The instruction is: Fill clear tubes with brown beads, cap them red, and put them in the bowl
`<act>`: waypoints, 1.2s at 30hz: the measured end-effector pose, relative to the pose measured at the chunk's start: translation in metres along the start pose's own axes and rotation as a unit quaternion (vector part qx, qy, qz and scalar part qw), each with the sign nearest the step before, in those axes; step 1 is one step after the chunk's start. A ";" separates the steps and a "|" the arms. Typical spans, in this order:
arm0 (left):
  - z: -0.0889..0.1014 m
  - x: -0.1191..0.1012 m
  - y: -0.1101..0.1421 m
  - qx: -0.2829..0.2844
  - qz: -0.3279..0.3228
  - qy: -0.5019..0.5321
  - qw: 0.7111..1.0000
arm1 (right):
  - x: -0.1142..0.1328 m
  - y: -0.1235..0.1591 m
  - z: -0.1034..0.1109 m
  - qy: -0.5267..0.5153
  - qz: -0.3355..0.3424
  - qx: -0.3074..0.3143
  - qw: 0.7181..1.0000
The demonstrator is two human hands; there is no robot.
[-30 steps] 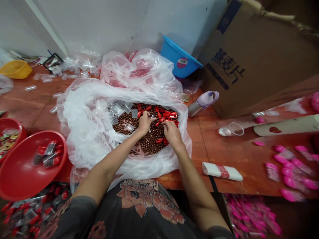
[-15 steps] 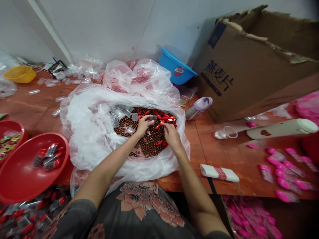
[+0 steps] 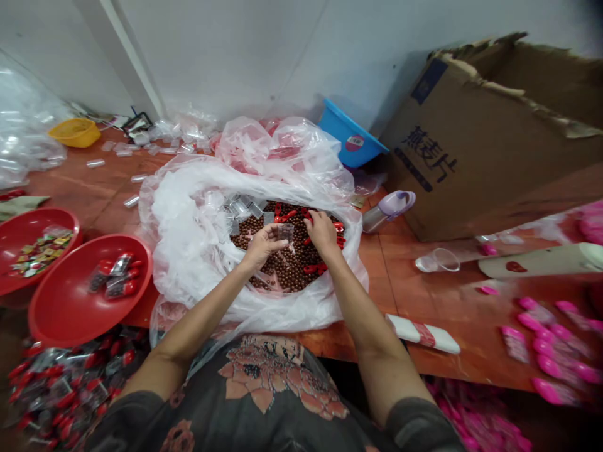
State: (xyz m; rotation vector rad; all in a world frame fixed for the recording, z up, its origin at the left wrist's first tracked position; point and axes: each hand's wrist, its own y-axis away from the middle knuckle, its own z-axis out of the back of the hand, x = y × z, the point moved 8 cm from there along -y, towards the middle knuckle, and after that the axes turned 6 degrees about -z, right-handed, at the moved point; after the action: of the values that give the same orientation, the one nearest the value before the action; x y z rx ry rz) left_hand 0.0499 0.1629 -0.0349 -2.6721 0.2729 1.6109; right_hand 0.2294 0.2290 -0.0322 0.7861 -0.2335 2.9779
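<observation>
My left hand pinches a small clear plastic box with dark contents, held above a bed of round brown balls. To its right, my right hand has its fingers closed at a red plastic cap; the fingertips partly hide it. Other red caps lie scattered over the balls. Several clear boxes are heaped at the back left of the balls. A white plastic bag with its mouth folded back surrounds all of this.
Left are a red basin with capped boxes and another red basin with small wrapped pieces. A lilac-lidded bottle, blue basin and tall carton stand behind right. Pink-capped containers lie far right.
My right hand has moved up and slightly left over the red caps. My left hand has dropped a little, showing the clear box more plainly. The whole view has shifted leftward.
</observation>
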 end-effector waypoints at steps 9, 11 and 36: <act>0.012 -0.001 0.030 -0.008 0.052 0.030 0.998 | 0.010 0.004 -0.006 -0.190 -0.034 0.025 0.981; 0.012 0.001 0.036 -0.002 0.065 0.046 0.997 | 0.011 0.024 -0.008 -0.377 -0.077 0.080 0.919; 0.004 0.003 0.082 0.075 0.050 -0.104 0.990 | 0.076 0.158 0.042 -0.155 0.217 0.133 0.954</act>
State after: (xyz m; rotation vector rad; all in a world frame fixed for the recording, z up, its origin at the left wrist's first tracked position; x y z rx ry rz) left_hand 0.0357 0.0823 -0.0330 -2.3932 0.5075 1.8007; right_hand 0.1694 0.0671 0.0204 1.4059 -0.0121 3.3198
